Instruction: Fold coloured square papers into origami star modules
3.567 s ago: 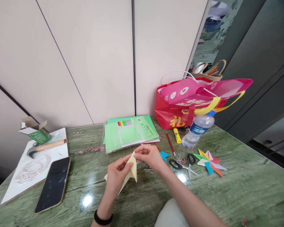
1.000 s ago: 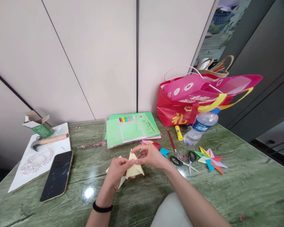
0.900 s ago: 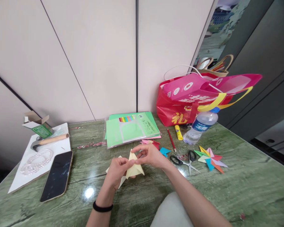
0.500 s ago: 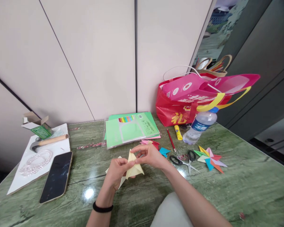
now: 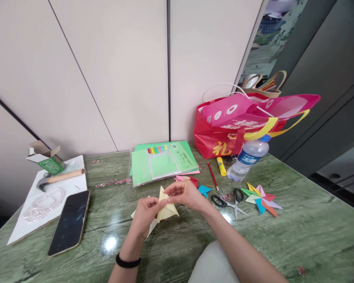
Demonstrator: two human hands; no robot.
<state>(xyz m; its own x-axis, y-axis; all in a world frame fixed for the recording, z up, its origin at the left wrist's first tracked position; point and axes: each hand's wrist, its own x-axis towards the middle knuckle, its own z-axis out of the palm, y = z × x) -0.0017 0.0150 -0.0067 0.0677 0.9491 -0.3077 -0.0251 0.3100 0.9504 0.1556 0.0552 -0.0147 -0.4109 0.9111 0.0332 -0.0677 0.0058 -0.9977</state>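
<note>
The yellow paper point(image 5: 167, 209) no longer hangs upright from the fingers as it did a few seconds back; it now sits lower, spread into a broad pointed fold just above the green table point(image 5: 297, 239), and the hands have hardly shifted in the last second. At far left a small carton point(image 5: 47, 160) shows a green label whose print is too small to read. Beside it a hammer point(image 5: 60, 179) and a bead bracelet point(image 5: 43, 198) lie on a white board point(image 5: 20, 228), with a dark phone point(image 5: 69, 222) overlapping the board's near edge. The left hand point(image 5: 146, 212), a black band at its wrist, is closed on the paper's left side and hides that part; a pale corner pokes out beneath it. The right hand point(image 5: 184, 194) pinches the paper's top point between thumb and forefinger. Behind them lies a green paper pack point(image 5: 162, 162) with a strip of colour swatches and fine print that cannot be made out. Further right come coloured scraps point(image 5: 205, 190), a red pencil point(image 5: 212, 177), a yellow glue stick point(image 5: 221, 166), scissors point(image 5: 228, 202) and a water bottle point(image 5: 246, 159) whose blue label carries white characters too blurred to read. A paper star point(image 5: 261, 196) lies beyond. The red bag point(image 5: 224, 133) bears a yellow 礼; its other lettering is folded out of sight.
</note>
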